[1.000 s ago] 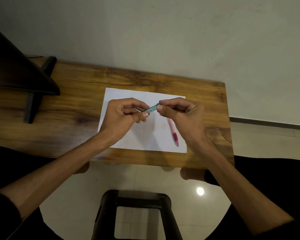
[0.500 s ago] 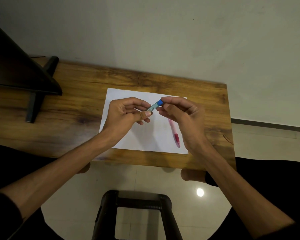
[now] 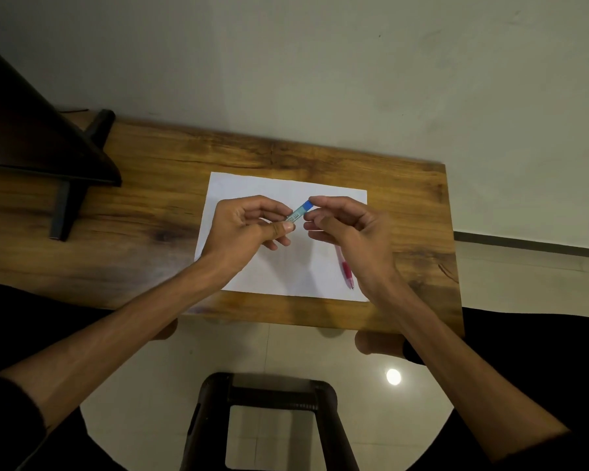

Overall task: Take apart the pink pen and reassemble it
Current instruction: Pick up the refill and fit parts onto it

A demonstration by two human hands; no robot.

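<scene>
1. Head view: my left hand (image 3: 249, 226) is curled around a small blue pen (image 3: 298, 212), with the thumb and fingertips pinching its lower part. The pen tilts up to the right, and its darker blue end sticks out above my fingers.
2. My right hand (image 3: 351, 229) sits just beside it with the fingers bent. The tip of the index finger touches the darker blue end from the right. I cannot tell whether the thumb closes on it as well, so the grip of this hand is unclear.
3. Both hands hover above a white sheet of paper (image 3: 286, 266), which lies flat on the wooden surface (image 3: 150, 212).
4. The pink pen (image 3: 344, 270) lies on the right part of the paper, under my right hand and partly hidden by it. Its darker pink grip and its tip point toward the near edge of the sheet. Neither hand touches it.
5. At the left end of the surface stands a dark stand (image 3: 58, 158), with one leg resting on the wood.
6. Below the near edge of the surface a black stool (image 3: 269, 399) stands on the pale tiled floor (image 3: 286, 348), between my forearms.
7. A plain wall (image 3: 320, 69) rises behind the surface.
</scene>
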